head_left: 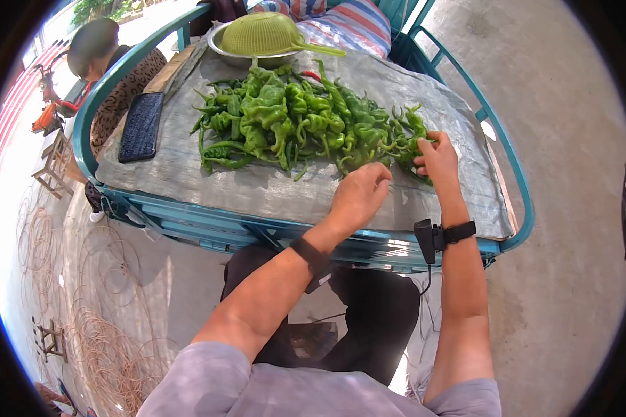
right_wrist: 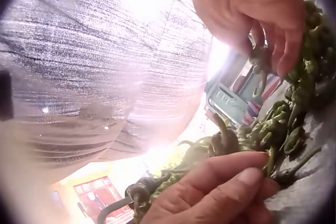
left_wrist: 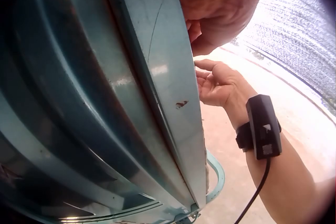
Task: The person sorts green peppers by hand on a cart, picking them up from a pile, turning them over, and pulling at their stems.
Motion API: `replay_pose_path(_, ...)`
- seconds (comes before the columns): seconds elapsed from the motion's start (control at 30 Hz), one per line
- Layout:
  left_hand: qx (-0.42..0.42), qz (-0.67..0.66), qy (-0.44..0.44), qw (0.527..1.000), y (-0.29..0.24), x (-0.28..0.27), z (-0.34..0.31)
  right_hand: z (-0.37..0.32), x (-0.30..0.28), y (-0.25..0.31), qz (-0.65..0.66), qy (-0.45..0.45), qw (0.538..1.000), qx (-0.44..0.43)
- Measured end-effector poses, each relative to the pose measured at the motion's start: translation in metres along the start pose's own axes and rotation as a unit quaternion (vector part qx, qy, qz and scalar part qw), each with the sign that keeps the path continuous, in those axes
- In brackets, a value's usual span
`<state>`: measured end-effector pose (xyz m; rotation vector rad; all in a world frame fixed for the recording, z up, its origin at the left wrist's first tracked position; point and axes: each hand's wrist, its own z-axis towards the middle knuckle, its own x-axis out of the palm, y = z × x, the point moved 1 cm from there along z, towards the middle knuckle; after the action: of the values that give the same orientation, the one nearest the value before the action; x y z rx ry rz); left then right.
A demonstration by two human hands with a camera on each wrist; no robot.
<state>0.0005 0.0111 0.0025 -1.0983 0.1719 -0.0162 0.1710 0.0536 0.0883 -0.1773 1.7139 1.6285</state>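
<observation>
Green peppers lie in a long heap on the grey sheet. At the heap's right end is my right hand; in the right wrist view the curled fingers of this hand hold a green pepper. My left hand is bent over the near edge of the heap. From the right wrist view, the thumb and forefinger of the left hand lie beside a pepper stem; whether they pinch it is unclear. The left wrist view shows the left hand partly behind the teal edge.
A green strainer rests on a metal bowl behind the heap. A phone lies at the left. Teal rails border the cart bed. A striped bag is at the back; a person is beyond the left rail.
</observation>
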Motion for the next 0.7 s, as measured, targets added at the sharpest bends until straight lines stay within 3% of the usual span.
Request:
replay_pose_path(0.03, -0.001, 0.001, 0.000, 1.000, 0.000, 0.000, 0.000, -0.005, 0.000, -0.001, -0.133, -0.034, 0.989, -0.051)
replay_pose_path(0.1, 0.010, 0.013, -0.005, 1.000, 0.001, 0.001, 0.000, -0.013, 0.002, -0.004, -0.389, -0.098, 0.904, -0.148)
replay_pose_path(0.23, -0.001, 0.002, 0.004, 1.000, 0.002, 0.001, 0.000, -0.012, 0.007, 0.012, -0.345, -0.110, 0.917, -0.170)
replay_pose_path(0.33, -0.002, 0.000, 0.003, 1.000, 0.001, 0.002, 0.000, 0.005, 0.017, 0.025, -0.297, -0.095, 0.887, -0.341)
replay_pose_path(0.43, -0.015, -0.012, 0.010, 1.000, -0.001, -0.001, 0.000, 0.030, 0.036, 0.037, -0.324, -0.023, 0.867, -0.378)
replay_pose_path(0.7, -0.049, -0.027, 0.008, 0.998, 0.001, -0.005, 0.002, 0.082, 0.076, 0.035, -0.471, 0.180, 0.814, -0.287)
